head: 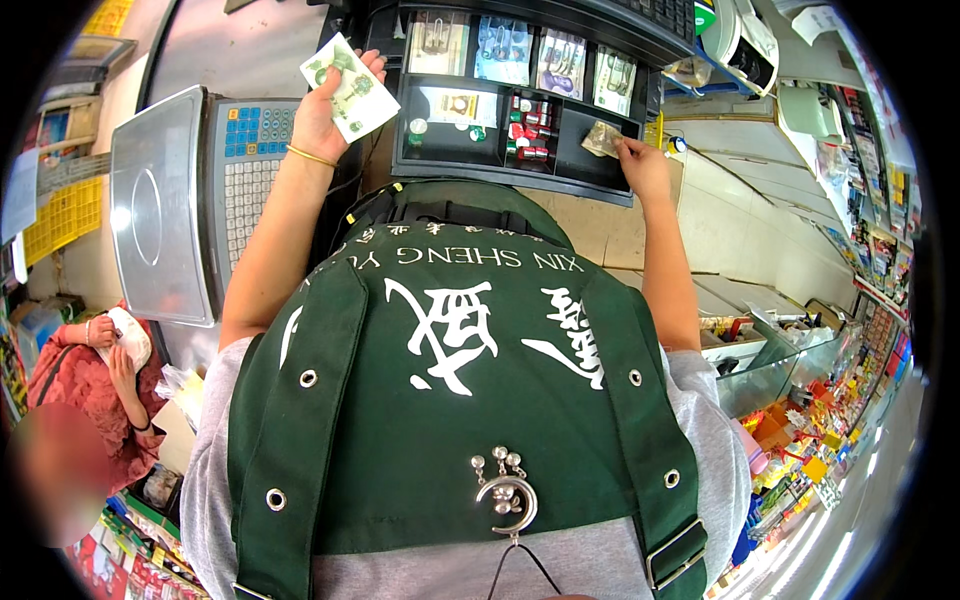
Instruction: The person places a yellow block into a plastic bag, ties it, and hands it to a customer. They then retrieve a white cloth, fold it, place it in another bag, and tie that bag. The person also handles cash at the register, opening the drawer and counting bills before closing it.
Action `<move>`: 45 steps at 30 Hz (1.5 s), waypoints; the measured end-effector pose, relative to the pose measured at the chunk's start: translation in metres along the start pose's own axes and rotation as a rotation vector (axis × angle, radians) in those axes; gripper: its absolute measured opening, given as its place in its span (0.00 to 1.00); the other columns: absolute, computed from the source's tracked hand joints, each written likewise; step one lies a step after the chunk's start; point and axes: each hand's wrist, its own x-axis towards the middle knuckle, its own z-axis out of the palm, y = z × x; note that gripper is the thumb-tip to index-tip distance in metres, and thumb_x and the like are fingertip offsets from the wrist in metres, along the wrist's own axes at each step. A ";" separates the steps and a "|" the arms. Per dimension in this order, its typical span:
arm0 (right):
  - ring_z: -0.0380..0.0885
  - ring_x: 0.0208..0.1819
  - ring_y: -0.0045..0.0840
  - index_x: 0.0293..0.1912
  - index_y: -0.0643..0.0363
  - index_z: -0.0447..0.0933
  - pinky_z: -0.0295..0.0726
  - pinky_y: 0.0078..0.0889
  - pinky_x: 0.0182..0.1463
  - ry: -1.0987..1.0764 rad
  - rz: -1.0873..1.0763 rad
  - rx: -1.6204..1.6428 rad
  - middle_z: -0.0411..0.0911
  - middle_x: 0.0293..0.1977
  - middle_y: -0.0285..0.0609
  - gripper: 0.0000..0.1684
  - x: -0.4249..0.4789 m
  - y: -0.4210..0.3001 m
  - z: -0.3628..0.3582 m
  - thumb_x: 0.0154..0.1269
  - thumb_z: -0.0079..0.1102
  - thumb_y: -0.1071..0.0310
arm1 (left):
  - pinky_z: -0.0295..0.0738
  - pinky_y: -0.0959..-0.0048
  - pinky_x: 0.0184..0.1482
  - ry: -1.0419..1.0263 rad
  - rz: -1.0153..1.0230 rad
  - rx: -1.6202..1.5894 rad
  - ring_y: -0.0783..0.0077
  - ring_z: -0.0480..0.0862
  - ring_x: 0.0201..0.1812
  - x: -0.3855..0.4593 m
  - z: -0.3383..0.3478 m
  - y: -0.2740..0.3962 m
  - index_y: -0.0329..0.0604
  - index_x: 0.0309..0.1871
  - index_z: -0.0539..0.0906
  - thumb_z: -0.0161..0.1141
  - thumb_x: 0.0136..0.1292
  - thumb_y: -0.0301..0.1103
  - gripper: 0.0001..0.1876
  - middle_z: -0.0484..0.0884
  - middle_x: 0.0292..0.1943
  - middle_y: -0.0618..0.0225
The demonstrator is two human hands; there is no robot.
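Note:
My left hand (319, 124) holds pale green banknotes (364, 97) fanned slightly, its thumb pressed on top, beside the left end of an open black cash drawer (480, 171). My right hand (646, 171) pinches the edge of a small creased brownish banknote (600, 139) over the drawer's front right compartment. Clipped stacks of banknotes fill the back row, among them blue notes (502, 52) and purple notes (561, 64). Red and green small cylinders (531, 124) lie in the front middle compartment. A yellowish note (457, 106) and a few round pieces lie in the front left one.
At left stand a scale's metal platter (161, 210) and its keypad (251, 165). A keyboard (652, 19) sits above the drawer. A person in a red top (97, 390) stands at the lower left with a white item. A glass display case (780, 367) is at right.

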 end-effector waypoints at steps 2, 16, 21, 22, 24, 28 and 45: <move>0.78 0.25 0.28 0.33 0.56 0.82 0.74 0.28 0.31 -0.053 0.121 0.154 0.79 0.22 0.43 0.16 0.000 -0.012 -0.004 0.53 0.62 0.53 | 0.64 0.63 0.62 -0.064 -0.036 -0.046 0.58 0.69 0.59 0.001 -0.006 -0.001 0.32 0.62 0.59 0.38 0.69 0.36 0.22 0.66 0.60 0.53; 0.47 0.12 0.07 0.26 0.48 0.64 0.45 0.13 0.14 -0.491 0.328 1.252 0.50 0.13 0.21 0.12 0.001 -0.074 -0.044 0.63 0.54 0.64 | 0.66 0.60 0.61 -0.134 -0.224 -0.042 0.59 0.71 0.57 -0.007 0.012 -0.016 0.35 0.62 0.60 0.37 0.69 0.40 0.22 0.71 0.55 0.54; 0.46 0.12 0.08 0.25 0.51 0.62 0.46 0.14 0.15 -0.623 0.109 1.673 0.48 0.13 0.23 0.12 -0.005 -0.186 -0.043 0.64 0.51 0.67 | 0.79 0.65 0.43 -0.180 -0.407 0.145 0.62 0.80 0.43 -0.002 0.056 -0.062 0.36 0.52 0.69 0.44 0.68 0.43 0.19 0.78 0.41 0.56; 0.48 0.12 0.08 0.27 0.53 0.65 0.47 0.13 0.15 -0.601 0.091 1.715 0.50 0.12 0.23 0.09 -0.007 -0.204 -0.040 0.63 0.54 0.67 | 0.79 0.64 0.43 -0.251 -0.373 0.049 0.62 0.80 0.43 -0.002 0.066 -0.074 0.37 0.51 0.69 0.46 0.66 0.46 0.21 0.78 0.41 0.57; 0.51 0.12 0.07 0.29 0.57 0.70 0.49 0.13 0.16 -0.448 0.099 1.543 0.56 0.12 0.24 0.08 -0.012 -0.228 -0.032 0.60 0.58 0.66 | 0.79 0.63 0.44 -0.286 -0.286 -0.060 0.62 0.79 0.46 -0.002 0.080 -0.075 0.40 0.51 0.69 0.41 0.65 0.56 0.27 0.77 0.44 0.57; 0.50 0.11 0.08 0.24 0.55 0.69 0.47 0.15 0.14 -0.479 0.253 1.452 0.59 0.11 0.24 0.11 -0.017 -0.216 -0.009 0.57 0.61 0.67 | 0.77 0.66 0.48 -0.212 0.002 -0.160 0.64 0.79 0.47 -0.017 0.095 -0.044 0.43 0.54 0.69 0.31 0.62 0.65 0.35 0.75 0.50 0.58; 0.67 0.19 0.24 0.29 0.61 0.70 0.67 0.29 0.24 -0.157 -0.577 0.336 0.68 0.17 0.43 0.14 -0.034 -0.270 -0.036 0.67 0.47 0.61 | 0.74 0.68 0.50 -0.162 0.073 0.010 0.68 0.77 0.47 -0.015 0.081 -0.047 0.35 0.58 0.67 0.41 0.66 0.25 0.17 0.77 0.46 0.60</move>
